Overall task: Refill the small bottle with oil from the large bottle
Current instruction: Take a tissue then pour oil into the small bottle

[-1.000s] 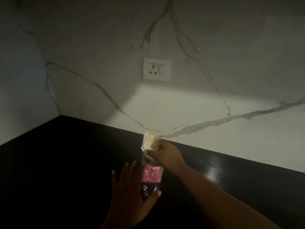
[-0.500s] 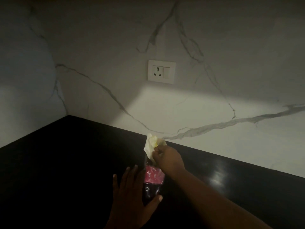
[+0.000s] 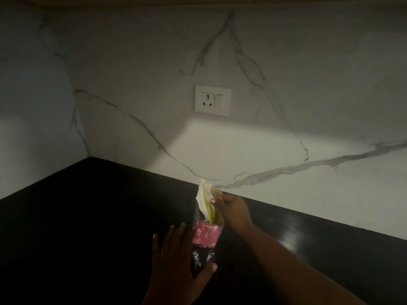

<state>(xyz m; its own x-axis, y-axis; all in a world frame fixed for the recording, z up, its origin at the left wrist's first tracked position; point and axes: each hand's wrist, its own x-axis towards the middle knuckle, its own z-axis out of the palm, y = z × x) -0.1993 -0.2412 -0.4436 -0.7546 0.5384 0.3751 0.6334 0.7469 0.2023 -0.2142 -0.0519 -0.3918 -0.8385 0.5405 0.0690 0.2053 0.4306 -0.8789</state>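
In the head view, a bottle (image 3: 206, 243) with a pink label stands upright on the black counter (image 3: 88, 216), close to the marble wall (image 3: 286, 150). The left hand (image 3: 176, 267) steadies it from the near side: the fingers lie nearly straight along the bottle's left flank while the thumb wraps across its lower front. Beyond and to the right of that hand, the right hand (image 3: 231, 209) pinches a pale, crumpled paper or plastic piece (image 3: 206, 202) that sits in or over the bottle's mouth, standing up like a makeshift funnel or wrapping; the light is too dim to say which. A wall socket (image 3: 213, 100) sits above, well apart from both hands.

As for progress, no second bottle is in view, and no stream of oil can be seen, so the pour itself looks not yet begun, or at least is not underway here. Whether this is the small or the large bottle cannot be judged from a single one. What seems left is bringing up the other bottle, pouring, and closing both.

Compared with a second ago, little has changed on the counter: the bottle stands in the same spot and the left hand keeps the same brace. The right hand has shifted its pinch slightly on the pale piece. The camera has tilted, so the socket sits in a different place in the frame.
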